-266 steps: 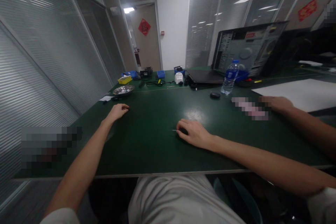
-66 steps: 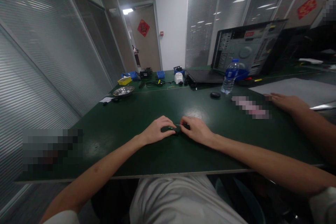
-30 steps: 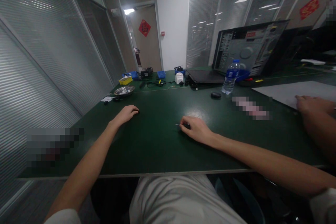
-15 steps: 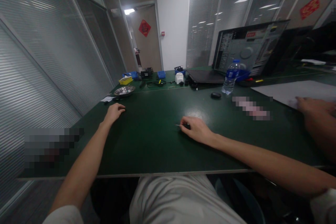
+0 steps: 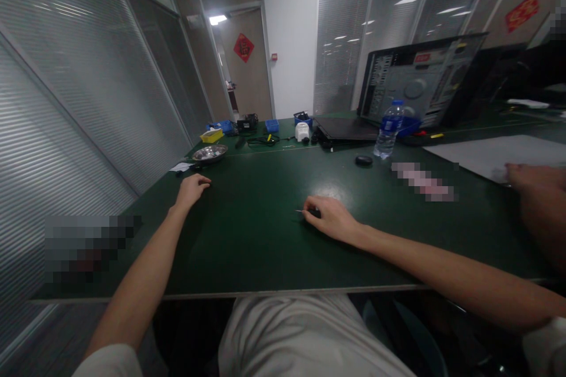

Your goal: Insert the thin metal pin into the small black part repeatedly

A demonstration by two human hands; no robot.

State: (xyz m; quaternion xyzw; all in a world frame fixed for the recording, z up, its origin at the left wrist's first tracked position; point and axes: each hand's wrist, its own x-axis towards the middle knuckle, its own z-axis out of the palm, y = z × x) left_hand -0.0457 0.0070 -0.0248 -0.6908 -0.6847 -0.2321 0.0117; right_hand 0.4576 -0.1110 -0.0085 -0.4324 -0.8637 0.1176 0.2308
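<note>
Green table [image 5: 252,247], right hand [image 5: 331,217] gripping a dark tool [image 5: 315,212], I cannot tell if left hand [image 5: 191,190] grips anything, blinds [image 5: 66,129] left, door [image 5: 248,85] far.

The tabletop [image 5: 247,247] is deep green, and the slim tool [image 5: 315,212] shows black with a thin silvery end. Behind, a shiny silver dish [image 5: 210,154], a bright yellow tray [image 5: 211,136], a blue basket [image 5: 272,126] and a clear bottle [image 5: 388,132] with blue cap and label stand out. A red diamond with dark lettering [image 5: 243,48] marks the brown door [image 5: 250,85], while fine grey stripes pattern the blinds [image 5: 88,118].
</note>
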